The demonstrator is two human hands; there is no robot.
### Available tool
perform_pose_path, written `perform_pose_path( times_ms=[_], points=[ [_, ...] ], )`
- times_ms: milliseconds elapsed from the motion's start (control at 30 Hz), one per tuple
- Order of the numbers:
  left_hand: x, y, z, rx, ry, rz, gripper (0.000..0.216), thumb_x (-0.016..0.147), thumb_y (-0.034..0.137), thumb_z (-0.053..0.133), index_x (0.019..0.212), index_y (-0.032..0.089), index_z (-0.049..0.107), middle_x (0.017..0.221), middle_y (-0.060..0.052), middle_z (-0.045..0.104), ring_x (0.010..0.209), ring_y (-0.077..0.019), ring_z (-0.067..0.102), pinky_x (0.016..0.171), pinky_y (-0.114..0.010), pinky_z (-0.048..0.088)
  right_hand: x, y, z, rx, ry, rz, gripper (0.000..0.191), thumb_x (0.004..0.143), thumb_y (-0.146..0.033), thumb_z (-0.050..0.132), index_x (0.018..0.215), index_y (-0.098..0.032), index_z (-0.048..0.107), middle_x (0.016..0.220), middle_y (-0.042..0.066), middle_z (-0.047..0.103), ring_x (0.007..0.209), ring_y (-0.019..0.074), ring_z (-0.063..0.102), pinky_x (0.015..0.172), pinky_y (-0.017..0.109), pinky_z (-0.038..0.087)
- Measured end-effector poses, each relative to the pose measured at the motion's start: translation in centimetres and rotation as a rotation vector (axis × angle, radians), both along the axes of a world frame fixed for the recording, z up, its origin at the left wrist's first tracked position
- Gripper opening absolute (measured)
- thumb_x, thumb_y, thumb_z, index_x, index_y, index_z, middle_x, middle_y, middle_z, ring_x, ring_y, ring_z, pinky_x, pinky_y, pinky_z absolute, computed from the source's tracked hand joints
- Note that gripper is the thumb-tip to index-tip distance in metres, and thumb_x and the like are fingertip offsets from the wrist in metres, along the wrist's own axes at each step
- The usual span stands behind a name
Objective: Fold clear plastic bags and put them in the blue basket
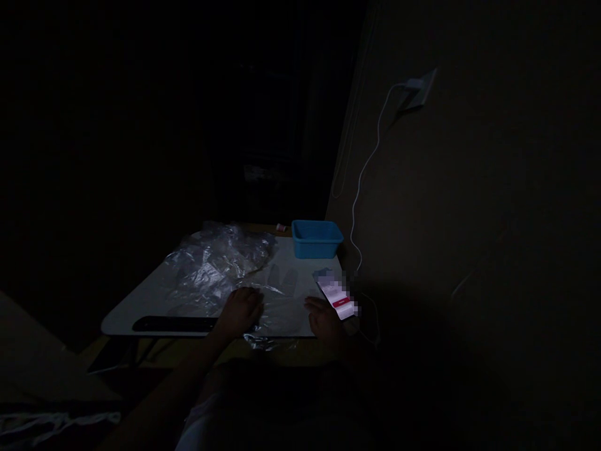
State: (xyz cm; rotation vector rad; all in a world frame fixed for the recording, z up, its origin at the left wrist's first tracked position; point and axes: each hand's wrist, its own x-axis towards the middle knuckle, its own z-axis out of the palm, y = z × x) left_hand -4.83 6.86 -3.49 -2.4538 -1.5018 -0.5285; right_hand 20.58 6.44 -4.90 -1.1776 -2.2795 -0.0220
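Observation:
The scene is very dark. My left hand (243, 311) rests on a sheet of clear crinkled plastic (220, 269) spread over a small white table (141, 307); its fingers look curled, resting on the plastic. My right hand (323, 321) lies at the table's near right edge, touching the lower end of a lit phone (335, 293) that lies flat there. Its fingers are too dim to read.
A blue plastic tub (317, 238) stands at the table's far right corner, with a small object (281, 227) behind it. A dark long bar (176, 324) lies along the near edge. A white cable (370, 163) hangs from a wall plug (417, 89) on the right.

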Motion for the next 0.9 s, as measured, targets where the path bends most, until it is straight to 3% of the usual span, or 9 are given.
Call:
perform_pose_path(
  times_ms=[267,467,633,733,800,900],
  points=[
    [0.4,-0.5,0.5,0.007,-0.013,-0.011,0.035,0.082,0.040,0.034,0.099,0.022,0.058,0.106,-0.006,0.058,0.100,-0.0239,0.046,0.085,-0.042,0.031,1.2,-0.9,-0.7,-0.034,0.045,-0.043,0.039,0.068,-0.008,0.038,0.100,-0.014,0.061,0.106,0.009,0.059,0.101,0.0177,0.051,0.088,0.032,0.042],
    [0.3,0.0,0.8,-0.012,-0.069,-0.016,0.038,0.086,0.033,0.026,0.113,0.020,0.049,0.116,-0.008,0.053,0.106,-0.0222,0.044,0.087,-0.041,0.033,1.0,-2.3,-0.7,-0.111,0.396,-0.150,0.034,0.070,-0.011,0.036,0.089,-0.018,0.063,0.085,0.007,0.064,0.082,0.0175,0.058,0.074,0.029,0.047],
    [3.0,-2.0,1.1,-0.025,-0.080,-0.112,0.038,0.085,0.028,0.028,0.115,0.015,0.047,0.110,-0.011,0.055,0.100,-0.0199,0.049,0.086,-0.035,0.037,2.0,-3.4,-0.4,-0.152,0.376,-0.123,0.031,0.073,-0.017,0.037,0.090,-0.018,0.062,0.082,0.006,0.065,0.076,0.0174,0.059,0.070,0.028,0.047],
    [5.8,-4.3,0.4,-0.070,0.005,-0.236,0.052,0.079,0.034,0.041,0.127,0.017,0.033,0.126,-0.010,0.043,0.113,-0.0226,0.040,0.091,-0.036,0.035,2.2,-3.2,0.0,-0.129,0.336,-0.154,0.031,0.073,-0.018,0.037,0.089,-0.019,0.063,0.082,0.005,0.065,0.075,0.0174,0.060,0.070,0.028,0.047],
    [7.2,-5.3,-0.5,-0.078,0.074,-0.206,0.060,0.074,0.032,0.048,0.129,0.016,0.029,0.133,-0.011,0.034,0.120,-0.0271,0.032,0.094,-0.041,0.031,2.1,-3.0,0.2,-0.129,0.318,-0.152,0.030,0.073,-0.018,0.037,0.088,-0.018,0.063,0.082,0.005,0.065,0.075,0.0173,0.060,0.069,0.028,0.048],
    [7.9,-5.7,-1.8,-0.077,0.126,-0.098,0.052,0.076,0.016,0.043,0.127,0.016,0.034,0.133,-0.012,0.035,0.118,-0.0277,0.035,0.093,-0.042,0.033,2.1,-3.1,0.4,-0.132,0.308,-0.135,0.029,0.073,-0.018,0.037,0.087,-0.018,0.063,0.082,0.006,0.065,0.075,0.0168,0.060,0.069,0.027,0.047]
  ],
)
